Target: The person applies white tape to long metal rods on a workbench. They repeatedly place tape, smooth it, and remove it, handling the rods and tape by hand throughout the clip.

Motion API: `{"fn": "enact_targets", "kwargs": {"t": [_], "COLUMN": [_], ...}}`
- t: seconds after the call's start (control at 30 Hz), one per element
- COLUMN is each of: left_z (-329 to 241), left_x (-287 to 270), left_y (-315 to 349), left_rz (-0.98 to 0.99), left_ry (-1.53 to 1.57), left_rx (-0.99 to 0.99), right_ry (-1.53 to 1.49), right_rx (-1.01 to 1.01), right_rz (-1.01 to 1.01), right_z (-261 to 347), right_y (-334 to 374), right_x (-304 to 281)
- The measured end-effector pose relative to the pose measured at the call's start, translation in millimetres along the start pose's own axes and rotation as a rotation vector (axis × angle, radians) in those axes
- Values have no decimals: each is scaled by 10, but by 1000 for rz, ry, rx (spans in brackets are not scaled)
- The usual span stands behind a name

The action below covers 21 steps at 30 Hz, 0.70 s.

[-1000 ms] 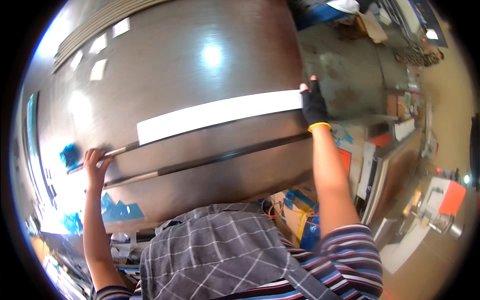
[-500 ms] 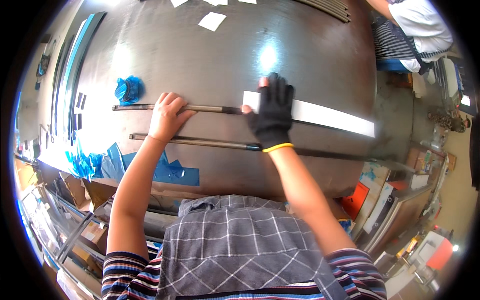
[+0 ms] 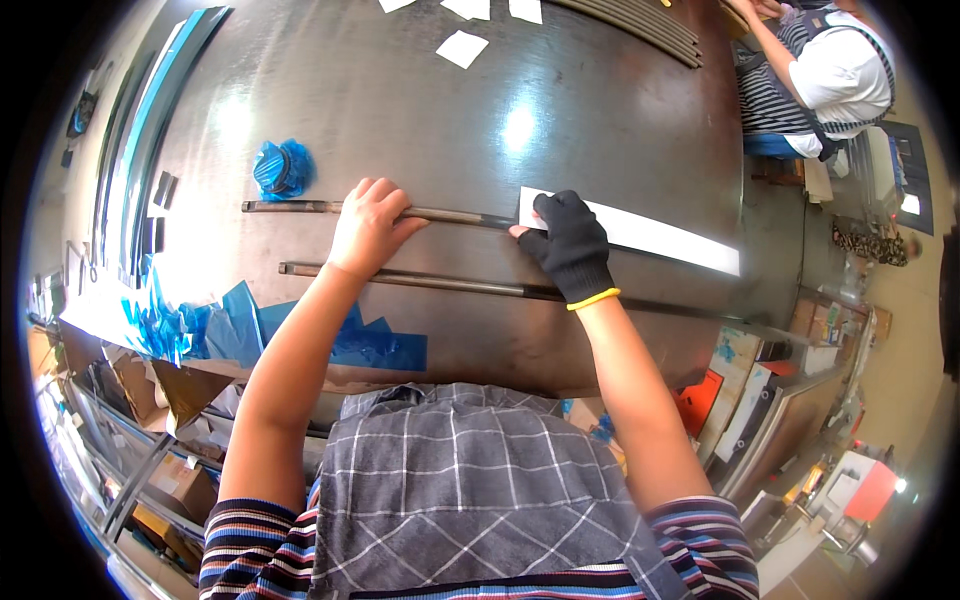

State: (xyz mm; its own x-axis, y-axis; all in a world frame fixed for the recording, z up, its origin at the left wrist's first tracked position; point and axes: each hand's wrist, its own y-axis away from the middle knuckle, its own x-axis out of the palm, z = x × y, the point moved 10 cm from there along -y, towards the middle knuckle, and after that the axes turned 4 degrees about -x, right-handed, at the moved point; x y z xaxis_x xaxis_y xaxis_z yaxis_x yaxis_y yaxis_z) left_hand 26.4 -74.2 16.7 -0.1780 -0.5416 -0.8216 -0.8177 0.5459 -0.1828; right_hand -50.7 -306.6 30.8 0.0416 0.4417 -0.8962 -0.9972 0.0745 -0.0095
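Note:
My bare left hand [image 3: 372, 228] is closed around a thin metal bar [image 3: 455, 216], left of its middle. The bar lies across the dark table, with a darker stretch toward the right. My right hand [image 3: 572, 248] wears a black glove with bare fingertips and a yellow cuff. Its fingers are curled over the left end of a long white strip [image 3: 670, 240], the thumb stretched toward the bar. The strip lies along the bar's right part and partly covers it. Closer to me, a second metal bar [image 3: 450, 283] lies roughly parallel, touched by neither hand.
A crumpled blue plastic bundle [image 3: 282, 170] sits beyond the bar's left end. Torn blue film [image 3: 235, 325] lies along the near left edge. White paper pieces [image 3: 462, 49] and several rods [image 3: 640, 30] lie at the far side. Another person [image 3: 840, 75] stands at the far right.
My right hand's fingers, stretched flat and blurred before, are now curled on the white strip's end. My left hand stays on the bar. The whole view has shifted slightly.

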Motion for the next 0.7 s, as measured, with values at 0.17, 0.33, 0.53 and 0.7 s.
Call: {"fn": "enact_targets", "kwargs": {"t": [0.17, 0.33, 0.53, 0.7], "left_z": [-31, -29, -30, 16], "left_x": [-17, -15, -17, 2], "left_y": [-11, -3, -13, 6], "left_rz": [-7, -1, -2, 5], "left_ry": [5, -1, 0, -4], "left_rx": [14, 4, 1, -8], "right_ry": [144, 92, 195, 216], "right_rx": [36, -84, -92, -126], "right_rz": [-54, 27, 67, 113], "right_z": [-120, 131, 22, 197], "right_y": [56, 26, -53, -67], "right_x": [22, 44, 109, 83]}}
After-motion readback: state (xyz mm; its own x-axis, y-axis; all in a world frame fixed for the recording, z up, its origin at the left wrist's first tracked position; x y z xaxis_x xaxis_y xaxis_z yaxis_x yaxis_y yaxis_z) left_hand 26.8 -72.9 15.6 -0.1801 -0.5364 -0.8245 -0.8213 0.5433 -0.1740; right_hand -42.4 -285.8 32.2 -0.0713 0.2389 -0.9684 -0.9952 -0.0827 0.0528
